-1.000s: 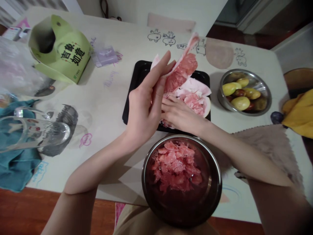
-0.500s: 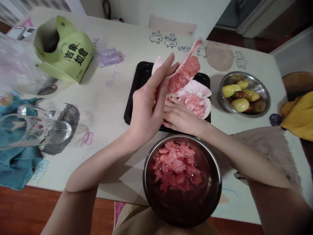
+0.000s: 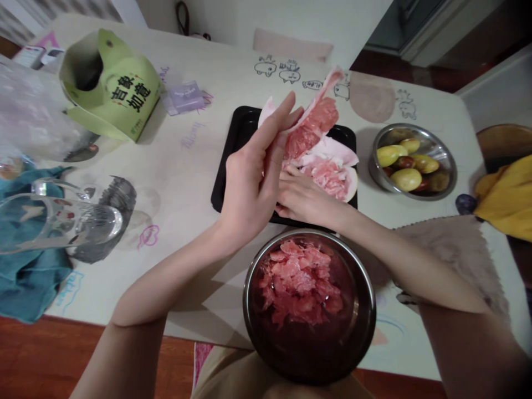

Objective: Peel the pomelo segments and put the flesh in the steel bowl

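Observation:
My left hand [image 3: 255,174] grips a pink pomelo segment [image 3: 313,127] whose pale membrane is partly peeled and sticks up at the top. Just below it, my right hand [image 3: 305,194] is at the segment's lower end, with its fingertips curled in and partly hidden. Both hands are over a black tray [image 3: 226,160] holding white peel and membrane scraps [image 3: 330,172]. Nearer my body, a steel bowl [image 3: 353,343] contains loose pieces of pink pomelo flesh [image 3: 299,280].
On the right stands a smaller steel bowl [image 3: 449,177] of yellow-green and reddish fruits, by a dark round fruit [image 3: 465,204] and a grey-brown cloth [image 3: 457,249]. To the left are a green paper box [image 3: 133,94], a clear glass pitcher [image 3: 62,221] and a teal cloth [image 3: 29,288].
Both hands stay almost in place on the pomelo segment. The right hand's fingers have shifted very slightly, and the view has moved a little.

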The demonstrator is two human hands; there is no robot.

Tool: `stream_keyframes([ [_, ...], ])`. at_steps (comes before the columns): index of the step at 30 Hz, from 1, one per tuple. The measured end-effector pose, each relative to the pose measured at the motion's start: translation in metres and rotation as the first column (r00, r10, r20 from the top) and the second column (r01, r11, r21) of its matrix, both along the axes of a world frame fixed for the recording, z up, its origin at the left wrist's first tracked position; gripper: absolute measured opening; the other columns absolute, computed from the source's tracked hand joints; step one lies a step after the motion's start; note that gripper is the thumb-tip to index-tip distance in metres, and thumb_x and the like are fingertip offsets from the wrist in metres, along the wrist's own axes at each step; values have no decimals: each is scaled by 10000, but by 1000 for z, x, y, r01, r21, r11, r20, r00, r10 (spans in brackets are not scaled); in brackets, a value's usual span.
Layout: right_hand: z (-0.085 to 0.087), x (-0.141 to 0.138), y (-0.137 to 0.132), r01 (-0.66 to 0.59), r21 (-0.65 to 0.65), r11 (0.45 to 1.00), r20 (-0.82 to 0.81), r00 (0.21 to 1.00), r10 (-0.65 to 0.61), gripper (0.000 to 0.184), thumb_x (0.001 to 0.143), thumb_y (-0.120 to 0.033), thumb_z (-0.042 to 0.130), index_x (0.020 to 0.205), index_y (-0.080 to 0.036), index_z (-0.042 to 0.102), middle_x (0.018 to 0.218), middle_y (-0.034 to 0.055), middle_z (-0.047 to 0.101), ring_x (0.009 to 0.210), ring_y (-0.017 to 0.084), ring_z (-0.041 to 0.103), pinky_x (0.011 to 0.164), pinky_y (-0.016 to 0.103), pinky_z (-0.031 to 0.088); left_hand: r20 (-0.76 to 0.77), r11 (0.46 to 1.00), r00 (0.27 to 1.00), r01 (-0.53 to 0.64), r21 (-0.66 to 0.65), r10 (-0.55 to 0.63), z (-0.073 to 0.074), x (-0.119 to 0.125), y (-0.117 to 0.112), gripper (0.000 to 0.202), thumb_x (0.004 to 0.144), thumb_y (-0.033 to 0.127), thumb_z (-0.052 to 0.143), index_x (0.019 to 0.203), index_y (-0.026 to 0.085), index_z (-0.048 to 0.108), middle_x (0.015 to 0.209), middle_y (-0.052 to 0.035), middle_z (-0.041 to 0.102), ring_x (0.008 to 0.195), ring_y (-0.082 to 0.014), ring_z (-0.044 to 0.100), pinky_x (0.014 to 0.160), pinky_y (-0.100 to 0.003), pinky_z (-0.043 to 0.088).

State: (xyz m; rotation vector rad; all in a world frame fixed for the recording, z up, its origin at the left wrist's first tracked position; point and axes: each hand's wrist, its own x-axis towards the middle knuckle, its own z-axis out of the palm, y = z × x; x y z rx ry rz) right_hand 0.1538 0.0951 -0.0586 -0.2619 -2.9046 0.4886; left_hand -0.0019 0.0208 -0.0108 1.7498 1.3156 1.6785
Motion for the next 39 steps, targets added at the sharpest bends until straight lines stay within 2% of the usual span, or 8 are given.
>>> stream_keyframes([
  [5,20,5,7,83,-1,997,69,994,-83,107,866,-137,612,875,-205,694,1036,65,690,1049,266,552,949,442,360,11,1000,1000,-1,16,1,1,0,-1,355,1076,255,442,1384,352,590,1464,54,630,1405,-154,573,1274,-373,417],
  [8,37,19,7,174,-26,984,51,984,-173,55,882,-204,636,844,-203,676,1017,63,684,1021,268,568,894,416,342,37,1000,999,-8,-11,9,2,1,-1,341,1073,286,457,1363,386,607,1448,70,641,1421,-170,559,1286,-390,404],
  [14,56,51,-5,278,-195,941,-58,954,-294,92,930,-287,646,869,-225,673,1002,38,714,1066,255,630,996,423,353,73,1000,997,25,-15,-24,0,2,-1,362,1065,292,492,1411,283,600,1387,-4,694,1357,-209,621,1232,-379,452],
  [18,53,60,-9,288,-296,911,-130,933,-337,75,923,-261,643,862,-235,678,937,17,742,967,220,660,941,380,423,38,1000,999,-1,2,1,-5,0,1,356,1072,327,490,1403,262,603,1401,-8,685,1413,-207,569,1260,-367,412],
  [22,48,67,-8,460,-162,873,-119,869,-480,81,900,-238,646,828,-226,683,891,22,741,887,223,634,874,381,395,-56,997,998,-4,76,8,-12,-1,4,397,1067,432,489,1446,325,536,1377,51,698,1348,-201,624,1223,-402,477],
  [24,46,72,-8,514,-92,853,-121,844,-522,72,891,-233,648,829,-222,684,890,30,734,878,227,620,846,384,370,-20,999,1000,3,33,-3,-12,1,3,396,1070,430,481,1437,300,551,1384,21,697,1348,-226,627,1213,-440,487],
  [29,42,80,-9,523,-32,852,-128,843,-522,63,892,-220,638,843,-216,678,919,36,715,870,223,588,833,385,344,43,1000,999,5,-25,-4,-7,6,-3,384,1062,437,485,1417,325,576,1380,-8,700,1377,-261,604,1207,-467,478],
  [39,33,89,-10,559,-96,823,-189,802,-567,51,898,-240,669,855,-224,693,903,22,721,876,217,591,839,377,338,32,999,999,14,-48,-12,-12,6,-3,395,1059,458,495,1432,344,559,1366,27,707,1341,-272,628,1151,-483,538],
])
